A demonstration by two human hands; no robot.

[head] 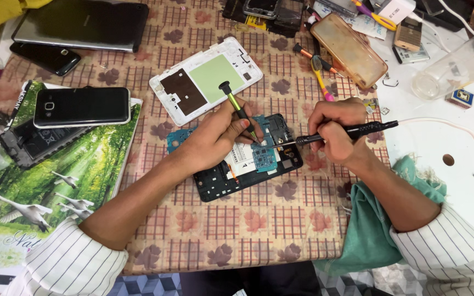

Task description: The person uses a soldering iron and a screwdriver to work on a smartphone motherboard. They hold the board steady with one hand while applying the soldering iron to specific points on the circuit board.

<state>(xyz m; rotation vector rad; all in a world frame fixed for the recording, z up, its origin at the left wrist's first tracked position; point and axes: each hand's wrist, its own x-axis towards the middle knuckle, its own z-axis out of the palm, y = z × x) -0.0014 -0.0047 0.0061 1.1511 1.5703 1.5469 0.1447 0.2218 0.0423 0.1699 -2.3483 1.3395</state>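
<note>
Opened phone (248,164) is lying mid-tabletop (281,219), its blue circuit board (264,156) exposed. I am gripping a green-handled screwdriver (237,107) in my left hand (218,137) and a corded black soldering iron (346,131) in my right hand (336,131), both tips meeting at the board. Judging by that, I am working one joint; next calls for steady, fine tip control.

A bench (259,219) is lying under a checked cloth (215,230) with brown leaf prints, evenly lit from above. A white board (440,181) is covering its right side. Below the front edge, a grey patterned floor (144,285) is showing.
</note>
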